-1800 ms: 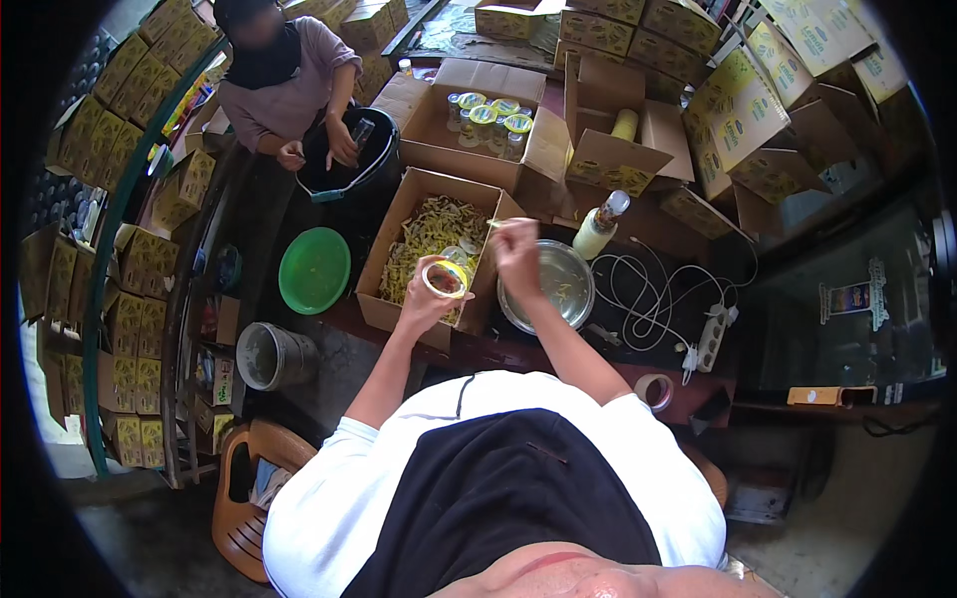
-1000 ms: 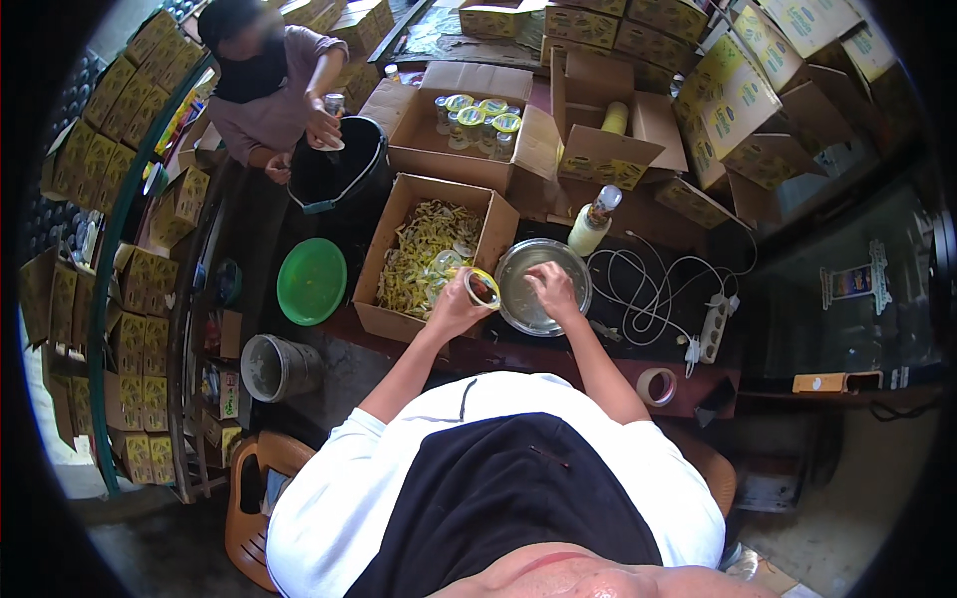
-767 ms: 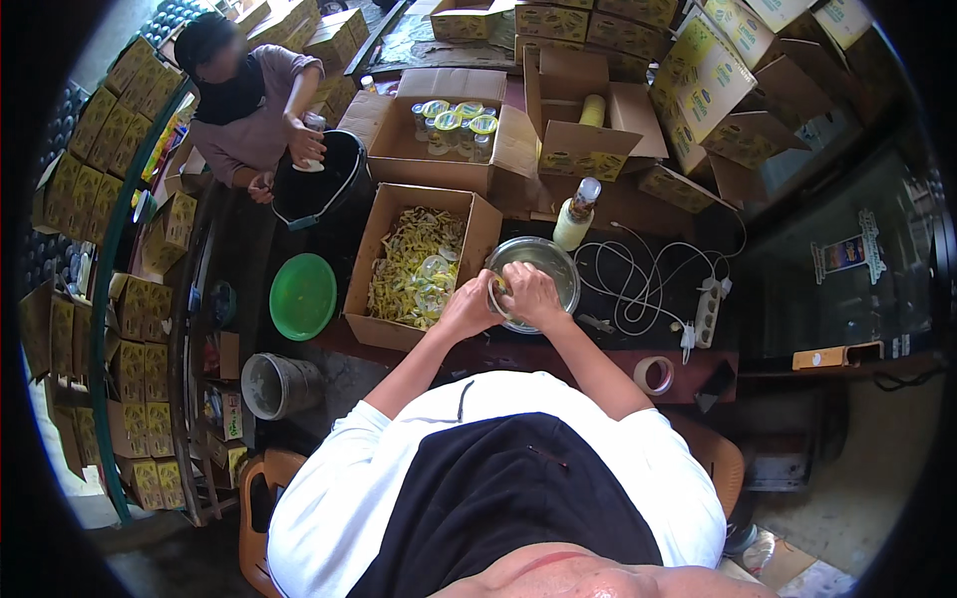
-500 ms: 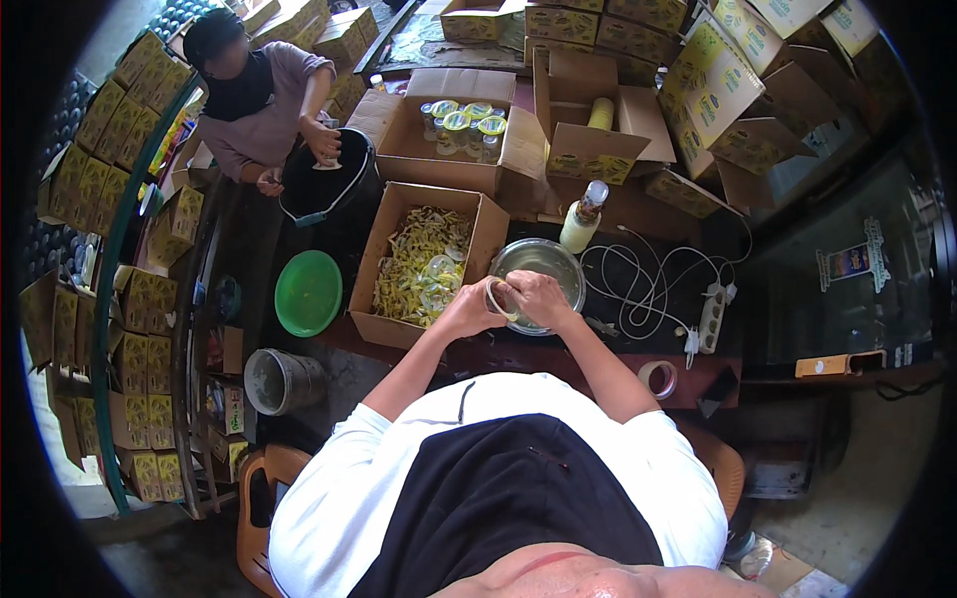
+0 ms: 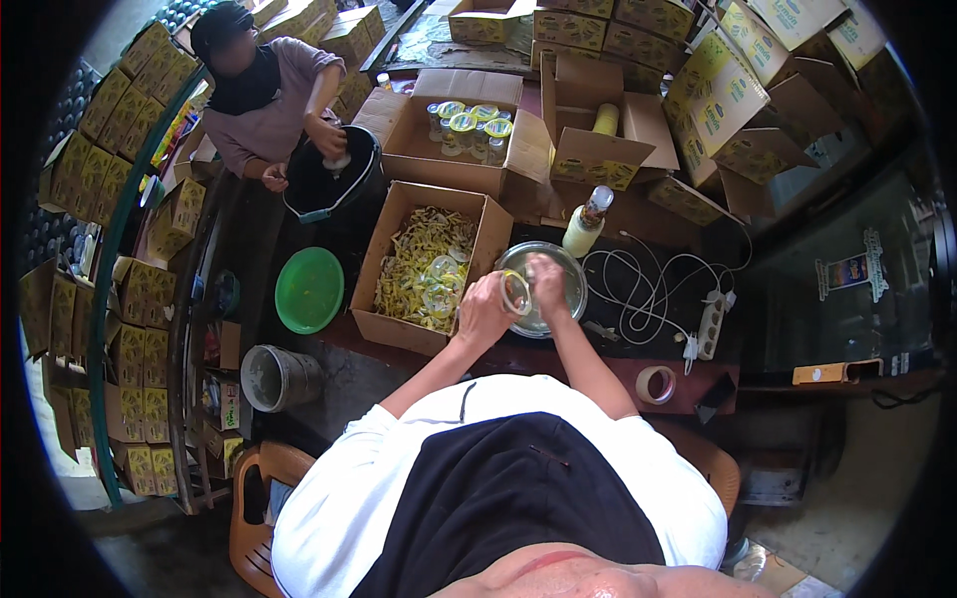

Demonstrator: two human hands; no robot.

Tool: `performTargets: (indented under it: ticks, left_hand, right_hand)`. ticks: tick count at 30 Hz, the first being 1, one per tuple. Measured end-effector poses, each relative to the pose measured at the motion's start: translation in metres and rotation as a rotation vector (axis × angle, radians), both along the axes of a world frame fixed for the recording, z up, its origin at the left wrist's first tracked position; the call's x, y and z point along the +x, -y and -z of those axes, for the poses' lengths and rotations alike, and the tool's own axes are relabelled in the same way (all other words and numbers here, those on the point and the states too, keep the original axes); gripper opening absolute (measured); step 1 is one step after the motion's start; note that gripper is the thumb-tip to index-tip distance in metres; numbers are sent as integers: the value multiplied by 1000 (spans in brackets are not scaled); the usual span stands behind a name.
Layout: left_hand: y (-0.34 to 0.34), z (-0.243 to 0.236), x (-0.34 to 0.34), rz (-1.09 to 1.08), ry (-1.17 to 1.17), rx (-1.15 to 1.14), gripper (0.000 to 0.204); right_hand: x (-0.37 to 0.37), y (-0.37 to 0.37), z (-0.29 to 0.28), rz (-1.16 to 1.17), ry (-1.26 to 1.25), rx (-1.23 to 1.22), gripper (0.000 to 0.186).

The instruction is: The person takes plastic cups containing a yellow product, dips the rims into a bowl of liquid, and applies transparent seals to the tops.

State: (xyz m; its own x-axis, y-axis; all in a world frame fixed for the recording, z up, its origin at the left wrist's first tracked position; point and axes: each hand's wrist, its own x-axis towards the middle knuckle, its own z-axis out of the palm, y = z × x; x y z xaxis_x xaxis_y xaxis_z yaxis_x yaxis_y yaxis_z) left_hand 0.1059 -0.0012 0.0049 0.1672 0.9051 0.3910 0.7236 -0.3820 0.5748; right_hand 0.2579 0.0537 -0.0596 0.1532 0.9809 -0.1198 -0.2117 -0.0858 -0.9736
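My left hand grips a small clear round lid with a yellow rim and holds it over the edge of a shallow metal bowl. My right hand rests over the same bowl with its fingers closed against the lid; what they pinch is too small to tell. An open cardboard box full of yellow lids stands just left of the bowl.
A pale squeeze bottle stands behind the bowl, with white cables and a power strip to the right. A tape roll lies near the table edge. Another person works at a black bucket. Green basin, cartons all around.
My left hand came down from above the lid box to the bowl with the lid. My right hand lowered to meet it there. The other person keeps handling the black bucket.
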Motion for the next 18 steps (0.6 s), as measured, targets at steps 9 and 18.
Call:
performTargets:
  ticks: [9, 18]
  left_hand:
    - [20, 25, -45, -182, 186, -119, 59]
    - [4, -7, -94, -304, 398, -57, 58]
  right_hand:
    - [81, -15, -13, 411, -97, -119, 25]
    - [-52, -23, -53, 116, 593, 422, 26]
